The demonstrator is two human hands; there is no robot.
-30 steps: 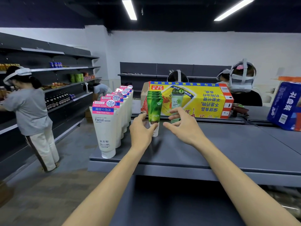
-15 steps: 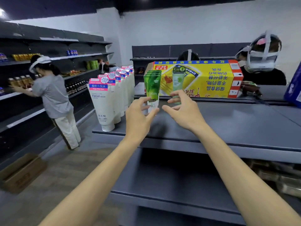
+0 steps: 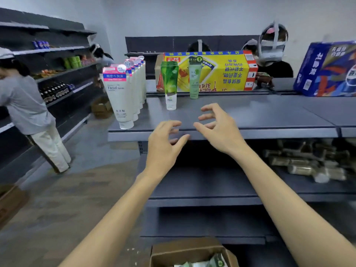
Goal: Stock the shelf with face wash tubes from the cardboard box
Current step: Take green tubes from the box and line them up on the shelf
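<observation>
Below both hands, at the bottom edge of view, the cardboard box sits with more tubes showing inside. Nothing is held: the left hand and right hand are loosely curled, clear of the green tubes standing beyond them on the shelf. A tube is best taken near its cap and stood upright beside that row.

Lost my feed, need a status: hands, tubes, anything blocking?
Left hand, right hand both empty, fingers loosely curled. Green tubes upright on top shelf. Cardboard box below, unobstructed.
</observation>
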